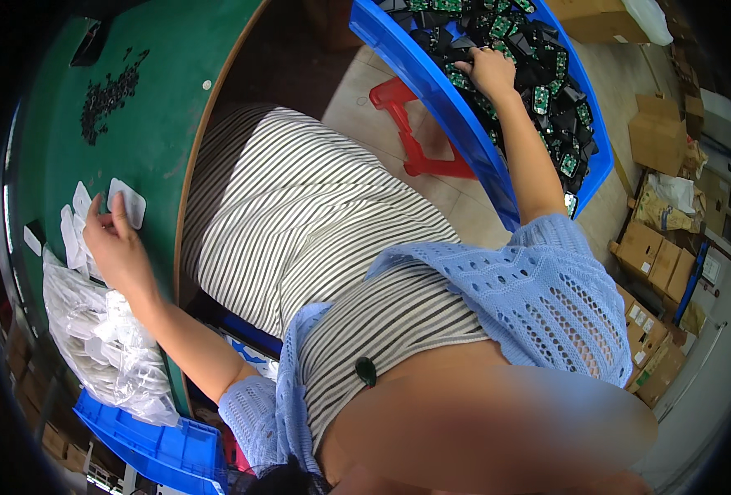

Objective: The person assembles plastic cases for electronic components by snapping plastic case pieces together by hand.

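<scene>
My left hand (118, 252) is over the green table with thumb and fingers apart. A white rounded-corner plastic plate (131, 206) lies beside the thumb, its edge partly covered by it. More white plates (74, 235) are spread just left of the fingers. On the right, my right hand (495, 74) reaches into a blue bin (431, 78) piled with black plastic casings and green circuit boards (540, 101). Its fingers touch the top of the pile, thumb apart from the others; the fingertips are partly lost among the dark parts, and nothing is visibly lifted.
Small black pieces (110, 95) are scattered on the green table (159, 91). A clear bag of white parts (110, 355) rests at its near end, above another blue bin (151, 441). A red stool (415, 136) stands beside the full bin. Cardboard boxes (658, 136) line the right.
</scene>
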{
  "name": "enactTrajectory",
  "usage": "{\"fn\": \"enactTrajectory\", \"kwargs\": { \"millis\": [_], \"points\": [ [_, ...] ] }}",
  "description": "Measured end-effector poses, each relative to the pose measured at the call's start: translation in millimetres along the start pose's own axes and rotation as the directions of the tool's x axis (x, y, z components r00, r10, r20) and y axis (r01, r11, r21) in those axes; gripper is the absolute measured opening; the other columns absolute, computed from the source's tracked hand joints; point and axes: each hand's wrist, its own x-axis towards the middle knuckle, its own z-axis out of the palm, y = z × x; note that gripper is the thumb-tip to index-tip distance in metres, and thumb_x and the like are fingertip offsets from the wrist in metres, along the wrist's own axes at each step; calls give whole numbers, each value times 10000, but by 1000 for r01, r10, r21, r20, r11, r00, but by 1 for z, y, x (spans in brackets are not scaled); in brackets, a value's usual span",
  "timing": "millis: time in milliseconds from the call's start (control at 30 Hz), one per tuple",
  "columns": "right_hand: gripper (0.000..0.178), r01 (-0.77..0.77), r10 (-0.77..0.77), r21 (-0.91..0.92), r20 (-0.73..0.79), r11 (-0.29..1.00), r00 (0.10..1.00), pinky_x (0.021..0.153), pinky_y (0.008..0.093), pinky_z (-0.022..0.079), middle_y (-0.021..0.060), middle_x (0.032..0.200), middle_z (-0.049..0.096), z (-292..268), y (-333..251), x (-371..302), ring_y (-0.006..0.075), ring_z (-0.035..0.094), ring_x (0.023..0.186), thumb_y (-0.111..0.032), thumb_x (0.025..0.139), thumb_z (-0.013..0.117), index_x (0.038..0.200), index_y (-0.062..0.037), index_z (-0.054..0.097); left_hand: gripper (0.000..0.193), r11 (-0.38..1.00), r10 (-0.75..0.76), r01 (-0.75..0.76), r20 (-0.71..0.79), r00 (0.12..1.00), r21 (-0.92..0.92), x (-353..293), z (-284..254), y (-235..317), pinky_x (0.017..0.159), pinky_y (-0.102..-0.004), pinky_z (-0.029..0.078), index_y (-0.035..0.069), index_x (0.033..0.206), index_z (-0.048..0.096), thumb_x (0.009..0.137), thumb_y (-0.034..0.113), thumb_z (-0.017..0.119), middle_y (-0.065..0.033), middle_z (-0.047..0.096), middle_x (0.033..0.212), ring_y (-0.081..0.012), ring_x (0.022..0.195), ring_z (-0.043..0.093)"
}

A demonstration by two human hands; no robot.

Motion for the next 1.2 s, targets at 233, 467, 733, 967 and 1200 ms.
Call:
{"fn": "enactTrajectory", "kwargs": {
  "millis": [233,467,733,967,1200],
  "points": [
    [250,125,231,992,-122,-1,965,504,198,426,29,760,589,-63,-61,-30,89,598,606,-157,867,616,1080,-32,575,495,933,306,-256,-184,934,255,-21,12,35,801,-419,429,72,1192,542,824,389,638,-187,548,999,-356,939,520],
    [261,751,51,655,-755,82,653,706,322,467,130,877,537,-182,-193,-48,283,554,793,37,727,615,975,-47,620,428,936,317,-345,-271,909,-63,-38,18,30,862,-377,404,48,1172,545,777,128,687,-132,596,1048,-308,965,507],
    [444,878,-588,112,-703,465,401,753,351,452,127,979,513,-224,-270,-45,288,530,899,-146,653,710,1065,-46,578,400,937,229,-312,-397,889,-156,-49,27,27,846,-358,416,71,1100,582,728,124,719,-82,579,1069,-282,990,500],
    [453,911,-716,413,-639,-13,280,940,384,380,146,1264,467,-243,-250,-24,326,462,1112,-63,730,657,1171,-68,552,357,864,329,-427,-341,880,-268,-47,13,44,849,-351,443,33,1088,571,744,44,667,-130,600,1035,-288,980,552],
    [438,886,-766,439,-514,150,385,902,314,427,109,1135,582,-227,-253,-3,262,549,1022,52,753,602,1173,-64,556,372,820,254,-387,-337,907,-422,-50,15,42,874,-392,436,4,1027,562,669,-46,653,-170,579,1018,-344,1005,539]
  ]
}}
